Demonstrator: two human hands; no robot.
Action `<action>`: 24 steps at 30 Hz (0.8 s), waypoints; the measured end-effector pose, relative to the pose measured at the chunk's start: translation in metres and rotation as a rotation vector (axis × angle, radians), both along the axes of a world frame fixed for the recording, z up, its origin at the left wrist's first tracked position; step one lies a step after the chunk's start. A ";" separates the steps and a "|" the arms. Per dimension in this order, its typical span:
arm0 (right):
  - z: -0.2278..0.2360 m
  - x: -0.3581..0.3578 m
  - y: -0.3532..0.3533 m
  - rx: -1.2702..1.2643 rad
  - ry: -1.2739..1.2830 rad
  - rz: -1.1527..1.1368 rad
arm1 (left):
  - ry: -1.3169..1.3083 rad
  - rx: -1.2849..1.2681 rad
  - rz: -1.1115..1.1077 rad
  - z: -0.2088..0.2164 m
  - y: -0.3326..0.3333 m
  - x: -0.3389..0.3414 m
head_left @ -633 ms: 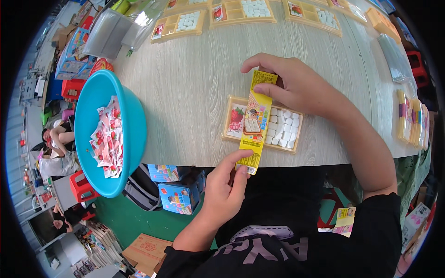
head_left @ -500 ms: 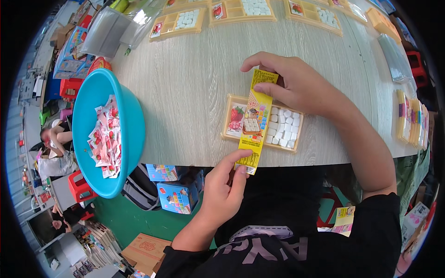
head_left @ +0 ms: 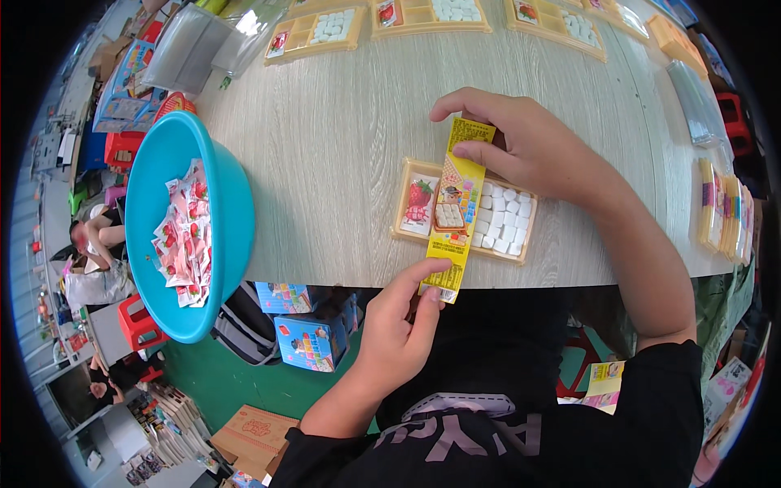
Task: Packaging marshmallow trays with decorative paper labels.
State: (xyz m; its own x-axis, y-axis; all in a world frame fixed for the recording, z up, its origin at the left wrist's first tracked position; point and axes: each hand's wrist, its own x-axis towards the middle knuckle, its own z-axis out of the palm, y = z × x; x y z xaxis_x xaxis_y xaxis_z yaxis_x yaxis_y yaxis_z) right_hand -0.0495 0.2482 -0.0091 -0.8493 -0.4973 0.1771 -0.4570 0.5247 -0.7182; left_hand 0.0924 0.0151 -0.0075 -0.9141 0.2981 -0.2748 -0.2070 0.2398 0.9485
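A yellow printed cardboard sleeve (head_left: pixel 452 213) runs across the middle of a cream plastic tray (head_left: pixel 399 225) near the table's front edge. My left hand (head_left: pixel 400 321) pinches the sleeve's near end between thumb and fingers. At its far end my right hand (head_left: pixel 517 142) grips it, thumb on top and fingers curled behind. To the sleeve's left, a strawberry-printed sachet (head_left: pixel 418 202) lies in one tray compartment. White marshmallow-like pieces (head_left: pixel 506 221) fill the compartment on the right. The sleeve hides the tray's middle; whether it touches the tray I cannot tell.
A turquoise basin (head_left: pixel 236 211) holding several strawberry-printed sachets (head_left: pixel 185 236) stands at the left. Similar filled trays (head_left: pixel 350 42) line the table's far side. Clear plastic covers (head_left: pixel 191 49) lie far left, and stacked yellow sleeves (head_left: pixel 720 203) stand at the right edge.
The view has shifted slightly. Both hands keep their hold on the yellow sleeve, which stays across the tray in nearly the same position.
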 end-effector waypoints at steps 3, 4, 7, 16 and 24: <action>-0.001 -0.001 0.000 0.011 0.019 0.011 | 0.015 -0.020 -0.006 -0.001 0.000 -0.001; 0.001 -0.001 0.000 0.019 0.025 0.023 | 0.034 -0.024 -0.006 0.000 0.000 0.000; 0.002 -0.001 0.001 0.112 0.026 0.008 | 0.046 -0.027 -0.013 0.001 0.000 -0.002; 0.014 0.004 -0.001 0.195 -0.039 0.009 | 0.049 -0.126 -0.025 0.011 0.003 -0.006; 0.035 0.010 -0.006 0.211 -0.080 0.083 | -0.188 0.188 -0.029 0.006 -0.013 0.016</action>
